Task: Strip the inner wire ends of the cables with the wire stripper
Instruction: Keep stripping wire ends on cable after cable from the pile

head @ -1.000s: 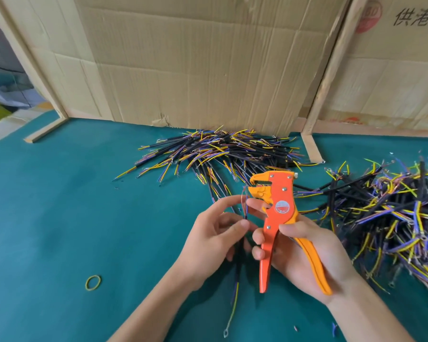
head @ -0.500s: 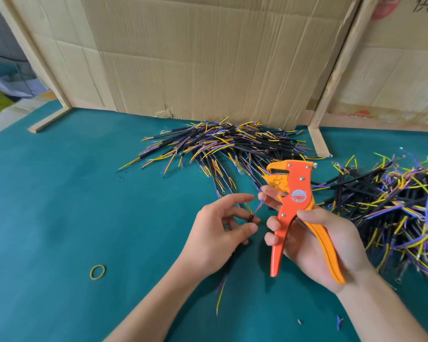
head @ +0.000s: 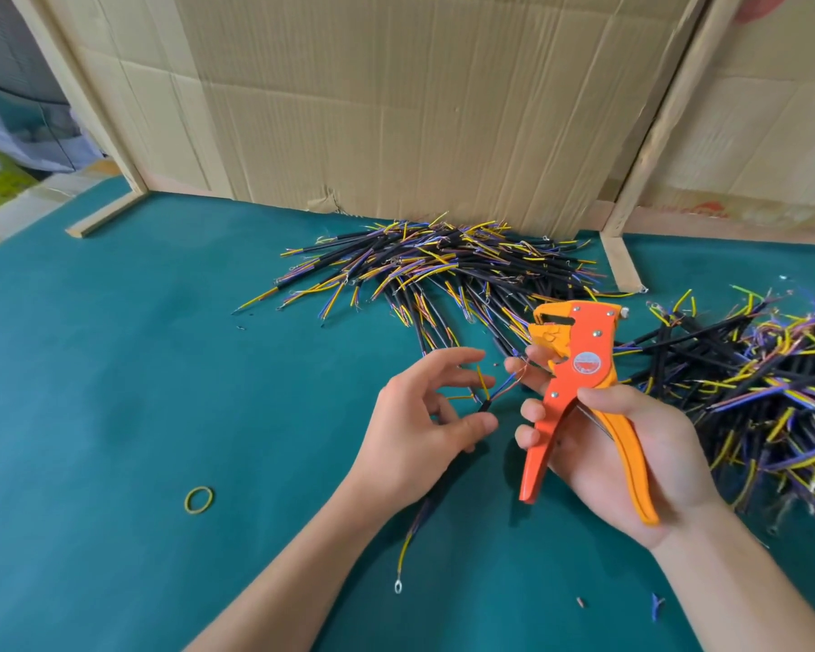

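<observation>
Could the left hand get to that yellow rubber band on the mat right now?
Probably not freely: the left hand is holding a cable. The rubber band lies alone on the green mat, nothing between them.

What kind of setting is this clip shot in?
Likely a small manual wire-processing bench: a green mat, cardboard screens behind it, two piles of cut cables, and an orange wire stripper in the right hand.

wire stripper [head: 584, 369]: orange, upright, jaws parted, handles gripped in right fingers | cable [head: 627, 406]: black, yellow and purple wires splayed, pinched between left fingers
</observation>
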